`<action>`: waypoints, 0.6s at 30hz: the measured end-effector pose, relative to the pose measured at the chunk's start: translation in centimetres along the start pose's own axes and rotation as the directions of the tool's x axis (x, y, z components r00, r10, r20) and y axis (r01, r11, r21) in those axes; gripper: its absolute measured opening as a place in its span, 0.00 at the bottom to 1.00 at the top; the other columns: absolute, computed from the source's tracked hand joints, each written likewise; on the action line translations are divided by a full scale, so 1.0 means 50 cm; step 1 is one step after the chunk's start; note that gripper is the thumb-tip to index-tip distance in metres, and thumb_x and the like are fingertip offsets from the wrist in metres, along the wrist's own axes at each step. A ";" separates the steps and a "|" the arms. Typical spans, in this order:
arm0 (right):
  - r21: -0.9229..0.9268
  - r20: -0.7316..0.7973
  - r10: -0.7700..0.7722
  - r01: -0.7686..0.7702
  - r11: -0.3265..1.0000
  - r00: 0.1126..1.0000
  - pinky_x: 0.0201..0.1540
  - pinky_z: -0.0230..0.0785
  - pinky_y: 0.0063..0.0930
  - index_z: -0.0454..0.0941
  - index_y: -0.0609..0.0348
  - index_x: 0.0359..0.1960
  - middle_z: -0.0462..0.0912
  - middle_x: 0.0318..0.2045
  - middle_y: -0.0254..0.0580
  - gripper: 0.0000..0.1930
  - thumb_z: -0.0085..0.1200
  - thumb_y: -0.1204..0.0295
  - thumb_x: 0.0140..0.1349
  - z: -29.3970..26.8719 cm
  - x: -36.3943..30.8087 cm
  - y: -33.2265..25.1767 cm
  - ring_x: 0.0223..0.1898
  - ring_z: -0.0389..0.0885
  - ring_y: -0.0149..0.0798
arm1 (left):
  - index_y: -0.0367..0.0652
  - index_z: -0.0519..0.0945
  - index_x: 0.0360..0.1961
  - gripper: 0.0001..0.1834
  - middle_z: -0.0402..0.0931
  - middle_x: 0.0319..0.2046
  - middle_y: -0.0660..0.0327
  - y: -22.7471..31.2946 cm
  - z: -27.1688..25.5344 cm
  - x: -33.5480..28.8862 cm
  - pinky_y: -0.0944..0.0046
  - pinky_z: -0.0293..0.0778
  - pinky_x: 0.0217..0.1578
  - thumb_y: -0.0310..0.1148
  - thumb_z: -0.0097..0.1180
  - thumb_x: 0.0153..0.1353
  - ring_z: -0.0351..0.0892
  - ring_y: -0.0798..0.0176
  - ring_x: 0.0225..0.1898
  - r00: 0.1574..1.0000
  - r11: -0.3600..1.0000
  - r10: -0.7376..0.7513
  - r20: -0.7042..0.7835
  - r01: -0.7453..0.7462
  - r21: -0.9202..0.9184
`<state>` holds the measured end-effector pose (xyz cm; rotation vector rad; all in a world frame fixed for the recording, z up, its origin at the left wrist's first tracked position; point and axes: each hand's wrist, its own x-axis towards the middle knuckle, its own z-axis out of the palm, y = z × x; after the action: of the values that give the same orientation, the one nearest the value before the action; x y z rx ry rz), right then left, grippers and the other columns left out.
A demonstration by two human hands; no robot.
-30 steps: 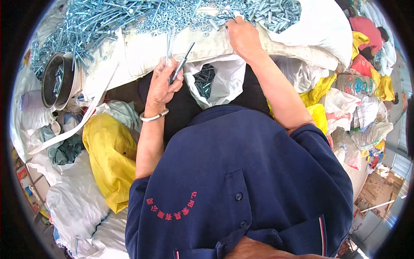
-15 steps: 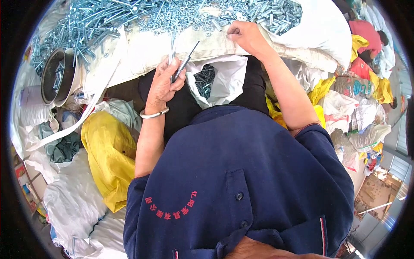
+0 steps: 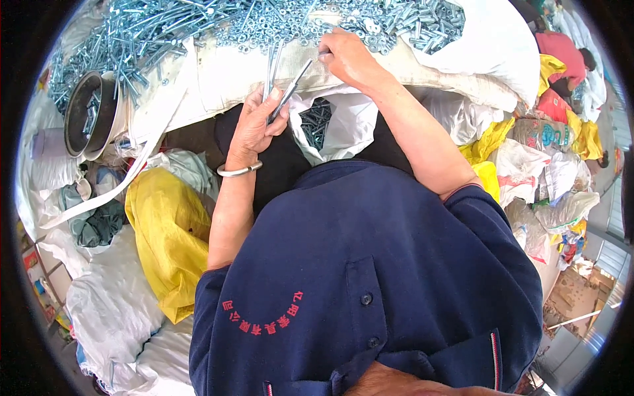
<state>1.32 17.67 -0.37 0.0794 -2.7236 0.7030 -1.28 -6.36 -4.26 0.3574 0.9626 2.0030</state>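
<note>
My left hand (image 3: 254,125) is closed around several long metal bolts. One thick bolt (image 3: 292,89) with a sleeve-like lower part slants up to the right from the fingers, and thinner shiny rods (image 3: 273,63) stand beside it. My right hand (image 3: 349,58) is at the near edge of the heap, its fingers pinched together with a small dark metal piece showing at their tips; its kind is too small to tell. Below and between the hands, a white bag (image 3: 350,125) stands open between my legs, holding dark metal pieces (image 3: 316,122).
Along the far side of the white-covered work surface (image 3: 224,72) lie long bolts (image 3: 152,30), nuts and washers (image 3: 277,26), and short metal sleeves (image 3: 432,26). A round dark metal pot (image 3: 72,122) sits at left. Yellow sacks (image 3: 162,231) and white sacks (image 3: 109,303) surround me. Another person (image 3: 560,53) bends at far right.
My right hand has moved left along the heap's near edge, closer to the bolts in my left hand. The left hand has shifted slightly right, still gripping its bolts.
</note>
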 end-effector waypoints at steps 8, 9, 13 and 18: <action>0.245 0.064 0.058 -0.072 0.967 0.996 0.34 0.71 0.30 0.78 0.63 0.37 0.80 0.28 0.46 0.09 0.57 0.79 0.52 -0.022 -0.012 0.015 0.30 0.79 0.42 | 0.45 0.71 0.35 0.08 0.73 0.23 0.63 -0.003 0.012 0.006 0.75 0.49 0.11 0.35 0.55 0.67 0.55 0.78 0.10 0.997 1.000 0.009 -0.081 -0.007 0.022; 0.288 0.108 0.127 -0.153 0.945 0.986 0.34 0.71 0.28 0.79 0.63 0.38 0.80 0.28 0.45 0.10 0.57 0.79 0.53 -0.028 -0.011 0.014 0.29 0.79 0.39 | 0.43 0.71 0.33 0.08 0.74 0.23 0.62 -0.002 0.015 0.005 0.74 0.49 0.12 0.33 0.57 0.66 0.56 0.77 0.11 0.993 1.000 0.015 -0.114 -0.014 0.011; 0.399 0.215 0.261 -0.328 0.856 0.941 0.31 0.72 0.26 0.79 0.64 0.38 0.81 0.28 0.42 0.10 0.58 0.79 0.53 -0.038 -0.018 0.004 0.26 0.79 0.34 | 0.46 0.70 0.34 0.08 0.72 0.23 0.64 -0.009 0.008 0.005 0.76 0.49 0.12 0.35 0.55 0.67 0.54 0.78 0.11 0.994 0.997 0.030 -0.104 -0.023 0.068; 0.186 0.020 0.050 -0.053 0.981 0.999 0.30 0.72 0.24 0.78 0.66 0.37 0.81 0.29 0.42 0.10 0.58 0.79 0.53 -0.016 -0.015 0.005 0.26 0.80 0.29 | 0.46 0.70 0.33 0.08 0.72 0.23 0.63 -0.009 0.016 0.012 0.75 0.50 0.12 0.34 0.55 0.67 0.55 0.77 0.11 0.995 0.994 0.025 -0.096 -0.015 0.105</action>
<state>2.23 18.26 -0.05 0.0578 -2.6759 0.9747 -0.93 -5.35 -4.14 0.3304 1.1311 2.0087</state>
